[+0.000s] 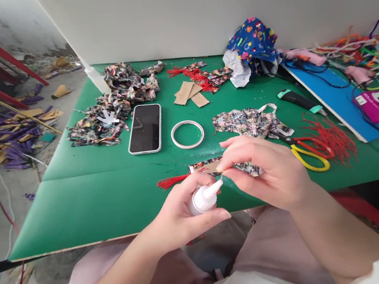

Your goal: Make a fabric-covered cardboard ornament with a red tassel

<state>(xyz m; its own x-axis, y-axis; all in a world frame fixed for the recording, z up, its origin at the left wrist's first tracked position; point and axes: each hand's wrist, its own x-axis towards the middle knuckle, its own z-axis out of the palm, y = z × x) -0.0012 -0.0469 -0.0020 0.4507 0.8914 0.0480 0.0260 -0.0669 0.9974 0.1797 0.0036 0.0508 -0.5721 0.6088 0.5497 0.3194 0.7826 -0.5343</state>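
My left hand (174, 213) is wrapped round a white squeeze bottle (203, 199), its narrow nozzle pointing up to the right. At the nozzle's tip, the thumb and forefinger of my right hand (271, 171) are pinched together; whatever is between them is too small to make out. Behind both hands lies a floral fabric strip (201, 165) with a brown backing, partly hidden by my fingers. A red tassel (172, 181) sticks out from its left end. Crumpled floral fabric (250, 121) lies just beyond my right hand.
On the green table (111, 200) are a phone (146, 129), a tape roll (173, 137), brown card strips (188, 92) and piled fabric scraps (98, 124). Scissors (312, 159), a utility knife (299, 100), red threads (331, 136) and a blue board (328, 98) lie to the right.
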